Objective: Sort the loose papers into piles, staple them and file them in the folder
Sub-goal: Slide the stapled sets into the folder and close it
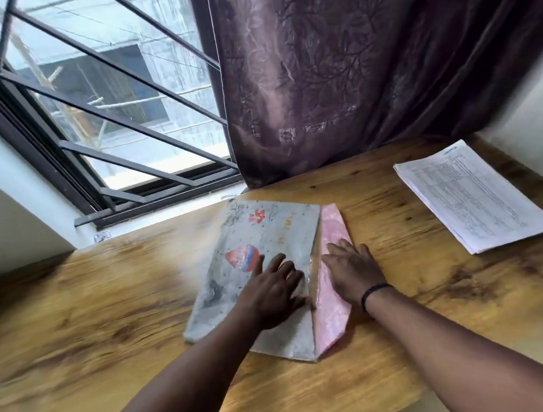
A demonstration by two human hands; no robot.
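I am pressing my left hand [274, 290] and right hand [353, 273], fingers flat and gripping nothing, on the folder [261, 241] to steady it, keeping the papers [472, 196] well apart for sorting.

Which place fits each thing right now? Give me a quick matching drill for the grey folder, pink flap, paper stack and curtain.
Things:
1. grey folder
2. pink flap
3. paper stack
4. curtain

Places:
A. far right of the table, untouched
B. under the right hand
C. hanging behind the table
D. under the left hand

Pairs: 1-D, 2-B, 3-A, 4-C
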